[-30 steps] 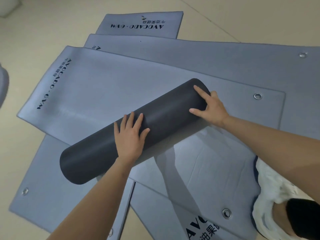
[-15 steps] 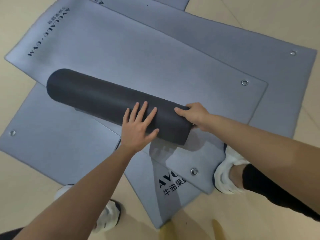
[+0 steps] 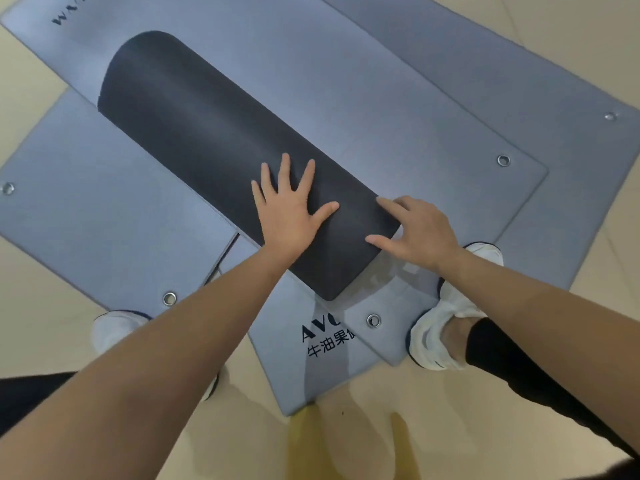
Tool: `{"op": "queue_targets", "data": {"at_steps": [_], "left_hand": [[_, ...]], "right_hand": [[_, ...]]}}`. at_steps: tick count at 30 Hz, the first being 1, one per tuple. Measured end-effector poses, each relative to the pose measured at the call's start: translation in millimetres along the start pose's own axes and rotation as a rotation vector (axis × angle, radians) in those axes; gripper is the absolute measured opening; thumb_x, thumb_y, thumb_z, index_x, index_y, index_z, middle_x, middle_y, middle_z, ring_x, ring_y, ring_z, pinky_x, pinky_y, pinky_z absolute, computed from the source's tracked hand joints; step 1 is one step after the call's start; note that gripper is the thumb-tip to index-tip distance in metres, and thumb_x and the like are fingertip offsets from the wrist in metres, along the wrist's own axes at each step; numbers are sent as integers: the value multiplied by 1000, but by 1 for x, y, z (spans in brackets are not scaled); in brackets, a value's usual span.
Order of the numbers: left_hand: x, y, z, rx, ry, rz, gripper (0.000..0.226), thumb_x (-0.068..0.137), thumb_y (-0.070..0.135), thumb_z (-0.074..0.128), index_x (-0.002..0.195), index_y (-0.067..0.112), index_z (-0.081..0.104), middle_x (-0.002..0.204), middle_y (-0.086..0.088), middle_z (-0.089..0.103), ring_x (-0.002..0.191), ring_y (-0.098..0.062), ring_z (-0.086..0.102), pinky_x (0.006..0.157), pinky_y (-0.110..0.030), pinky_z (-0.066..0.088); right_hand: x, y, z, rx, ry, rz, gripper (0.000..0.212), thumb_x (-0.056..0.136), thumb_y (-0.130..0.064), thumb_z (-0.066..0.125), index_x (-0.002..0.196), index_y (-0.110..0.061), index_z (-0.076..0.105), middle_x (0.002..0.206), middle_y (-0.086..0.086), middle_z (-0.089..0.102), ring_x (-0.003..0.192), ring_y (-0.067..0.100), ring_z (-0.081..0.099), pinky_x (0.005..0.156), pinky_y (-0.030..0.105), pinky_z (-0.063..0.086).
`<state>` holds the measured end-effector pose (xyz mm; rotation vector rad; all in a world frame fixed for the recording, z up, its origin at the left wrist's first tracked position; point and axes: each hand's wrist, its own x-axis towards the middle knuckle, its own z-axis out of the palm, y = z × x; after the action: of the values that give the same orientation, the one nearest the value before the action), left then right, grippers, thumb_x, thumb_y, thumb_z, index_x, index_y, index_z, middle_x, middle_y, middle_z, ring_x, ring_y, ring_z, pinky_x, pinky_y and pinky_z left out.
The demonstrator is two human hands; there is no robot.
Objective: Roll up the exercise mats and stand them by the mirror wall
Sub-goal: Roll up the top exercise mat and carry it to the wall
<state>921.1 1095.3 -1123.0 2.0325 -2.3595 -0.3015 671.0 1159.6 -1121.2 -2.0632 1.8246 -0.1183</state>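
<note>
Charcoal foam roll (image 3: 214, 140) lying slantwise under and ahead of both hands, on top of several flat blue-grey mats (image 3: 363, 84) spread over the floor (image 3: 31, 292); left hand (image 3: 287, 213) laid flat on its near part, fingers straight and fanned, pressing down, gripping nothing; right hand (image 3: 420, 233) just beside it at the near end, fingers loosely straight and spread, touching the end edge, not closed round it. Looks light, soft and springy; probably wants to uncoil once pressure lifts; matte skin likely grippy rather than slick; too thick for a single-hand wrap. Best taken with one hand under each end, or hugged at mid-length beyond the left hand, loose flap pinned inward; flap edge not visible from above.
</note>
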Motion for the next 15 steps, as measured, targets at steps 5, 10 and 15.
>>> {"op": "queue_targets", "data": {"at_steps": [5,10,15], "left_hand": [[-53,42,9,-448,106,-233,79,92,50,68,156,18,35,162,-17,27,151,-41,23,118,-57,33],[-91,33,30,-469,-44,-166,78,90,42,74,157,36,34,169,-11,9,155,-38,7,110,-56,45],[-71,47,34,-543,-216,-41,111,81,49,82,163,38,8,169,-5,-25,155,-36,-23,108,-50,44]], "right_hand": [[2,4,19,180,-150,-90,97,77,-77,63,159,-40,29,164,18,28,147,36,34,117,48,34],[19,21,6,403,-250,72,89,82,-58,78,156,-52,29,168,3,22,154,20,24,121,32,21],[32,45,1,701,-312,229,88,83,-44,83,156,-46,34,158,-11,41,144,6,38,123,29,27]]}}
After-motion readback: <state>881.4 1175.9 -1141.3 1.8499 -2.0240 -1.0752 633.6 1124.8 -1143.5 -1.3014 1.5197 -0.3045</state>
